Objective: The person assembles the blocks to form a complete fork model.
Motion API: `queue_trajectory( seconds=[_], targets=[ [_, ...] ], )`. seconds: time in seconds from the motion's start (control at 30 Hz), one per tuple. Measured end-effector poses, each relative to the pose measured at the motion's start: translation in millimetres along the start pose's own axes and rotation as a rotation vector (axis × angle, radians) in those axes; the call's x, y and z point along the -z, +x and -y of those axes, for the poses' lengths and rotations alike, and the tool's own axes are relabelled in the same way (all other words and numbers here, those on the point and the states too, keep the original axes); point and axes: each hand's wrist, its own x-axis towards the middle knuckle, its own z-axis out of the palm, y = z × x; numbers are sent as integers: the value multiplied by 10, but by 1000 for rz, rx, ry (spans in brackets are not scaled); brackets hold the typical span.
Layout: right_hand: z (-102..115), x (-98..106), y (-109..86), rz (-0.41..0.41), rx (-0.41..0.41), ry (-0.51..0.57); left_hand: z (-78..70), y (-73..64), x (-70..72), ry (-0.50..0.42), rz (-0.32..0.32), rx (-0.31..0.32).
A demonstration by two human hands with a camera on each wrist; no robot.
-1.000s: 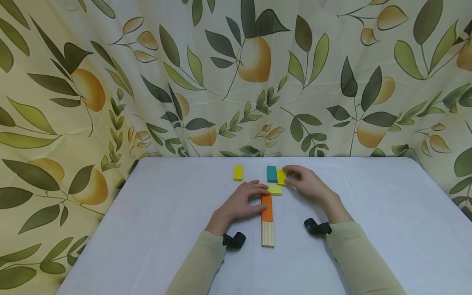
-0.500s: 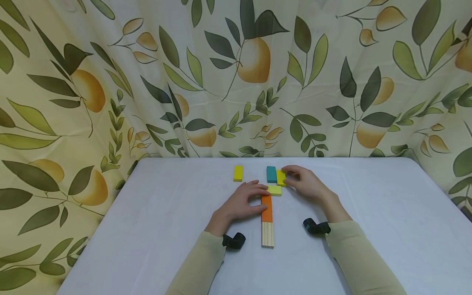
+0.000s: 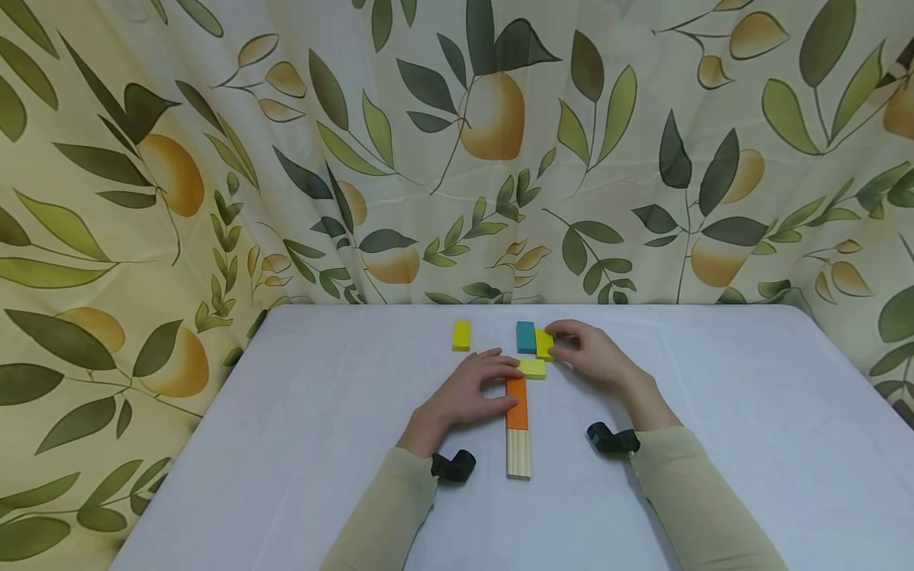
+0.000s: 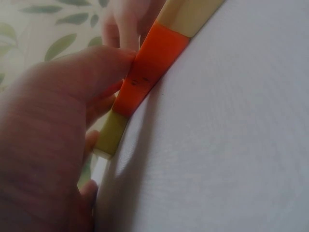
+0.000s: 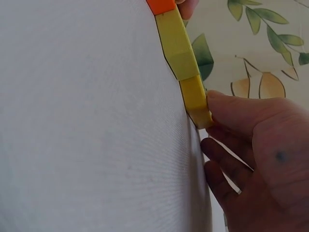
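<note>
My left hand (image 3: 474, 388) holds an orange wooden block (image 3: 517, 408), its thumb on the near part and a fingertip by the far end. Nearer my body, a natural wood block with grooves (image 3: 518, 454) lines up with the orange one. At the far end a pale yellow-green block (image 3: 532, 368) lies crosswise. My right hand (image 3: 591, 353) pinches a bright yellow block (image 5: 195, 99) between thumb and fingers; its other fingers hang loose beside the table surface. Left of that yellow block stands a teal block (image 3: 525, 337), close against it.
Another yellow block (image 3: 462, 335) lies apart, toward the back left. White cloth covers the table (image 3: 286, 460), whose far edge meets a leaf-and-fruit patterned curtain (image 3: 457, 238). Black wrist cameras (image 3: 454, 466) sit on both sleeves.
</note>
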Motion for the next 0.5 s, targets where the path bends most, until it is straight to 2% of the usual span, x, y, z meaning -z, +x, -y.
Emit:
queue_trajectory(
  seconds=[0.5],
  targets=[
    [9,-7,-2,4,13,-13,-5,3,-9,-9,-2,2]
  ],
)
